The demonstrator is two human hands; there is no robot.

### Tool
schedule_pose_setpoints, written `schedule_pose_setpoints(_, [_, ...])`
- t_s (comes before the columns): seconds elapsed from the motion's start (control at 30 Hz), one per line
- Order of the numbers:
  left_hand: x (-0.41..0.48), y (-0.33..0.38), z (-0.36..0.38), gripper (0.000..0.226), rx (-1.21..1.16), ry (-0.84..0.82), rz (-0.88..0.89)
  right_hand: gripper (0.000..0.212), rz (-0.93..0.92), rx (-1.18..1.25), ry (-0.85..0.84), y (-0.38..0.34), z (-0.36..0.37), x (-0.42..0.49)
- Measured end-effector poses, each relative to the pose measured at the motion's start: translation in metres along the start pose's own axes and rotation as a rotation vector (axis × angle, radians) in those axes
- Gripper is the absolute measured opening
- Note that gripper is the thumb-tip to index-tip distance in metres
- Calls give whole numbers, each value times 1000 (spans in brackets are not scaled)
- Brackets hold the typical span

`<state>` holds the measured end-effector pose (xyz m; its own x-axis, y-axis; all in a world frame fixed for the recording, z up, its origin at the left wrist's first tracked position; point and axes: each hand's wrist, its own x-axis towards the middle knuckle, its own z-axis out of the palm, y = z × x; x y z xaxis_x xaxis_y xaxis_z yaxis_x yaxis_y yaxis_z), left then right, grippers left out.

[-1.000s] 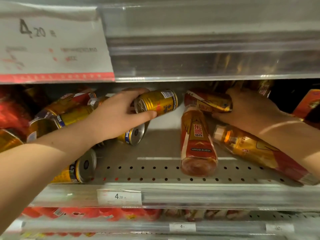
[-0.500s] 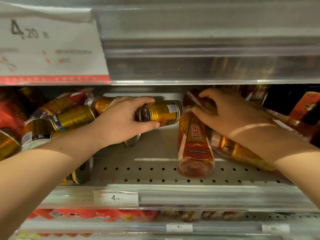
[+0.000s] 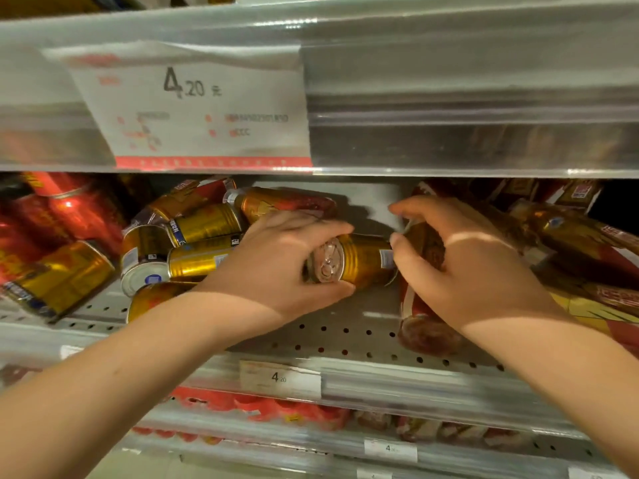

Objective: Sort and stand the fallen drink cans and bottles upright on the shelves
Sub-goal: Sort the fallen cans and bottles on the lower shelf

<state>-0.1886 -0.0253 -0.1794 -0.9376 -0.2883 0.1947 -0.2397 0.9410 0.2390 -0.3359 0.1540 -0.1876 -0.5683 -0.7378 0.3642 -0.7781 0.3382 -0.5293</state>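
- Nearest me, on the shelf below, lay a row of blurred red packs (image 3: 276, 411).
- A small white price label (image 3: 280, 378) reading 4.20 sat on the front rail of the grey perforated metal shelf (image 3: 345, 335).
- The person's left hand (image 3: 276, 264) gripped a gold-coloured metal drink can (image 3: 363, 259) near its lid. The can lay on its side just above the shelf, pull-tab end turned towards the front.
- The right hand (image 3: 473, 267) had bent fingers, its thumb against the can's far end; whether it held anything I couldn't tell.
- Beneath that hand a plastic bottle with a red-and-gold label (image 3: 422, 330) lay fallen, base forward.
- Left of the hands, a heap of toppled gold cans (image 3: 204, 223); further left, red cans (image 3: 69, 209).
- At the right, more fallen amber bottles (image 3: 587, 243).
- Overhead hung a large white price card (image 3: 193, 108).
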Motion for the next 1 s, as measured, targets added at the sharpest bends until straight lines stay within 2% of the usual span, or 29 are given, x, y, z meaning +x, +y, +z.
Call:
schedule_pose_setpoints(0.13, [-33,-25,-17,73,-262,-129,-54,40,-24,51,-10,-10,12,10])
schedule_pose_setpoints(0.2, [-46,-33,-21,72,-306,-166,-48,40,-15,84,-40,-17,26,14])
schedule_pose_setpoints(0.33, [-61,-44,-26,71,-238,-175,7,35,-61,92,-158,-34,53,18])
schedule_pose_setpoints(0.6, [-81,-58,-19,68,9,-145,72,38,-116,74,-168,-45,69,23])
schedule_pose_setpoints(0.7, [-83,-62,-18,67,35,-109,80,36,-126,67,-175,-48,70,24])
schedule_pose_setpoints(0.87, [-85,-68,-25,66,-28,-143,53,36,-154,109,-142,-53,67,32])
schedule_pose_setpoints(0.93, [-82,-70,-31,57,-148,-83,-27,30,-138,112,-164,-54,65,43])
schedule_pose_setpoints(1.0, [-70,-80,-37,39,-227,91,-99,30,-105,96,-185,-53,65,59])
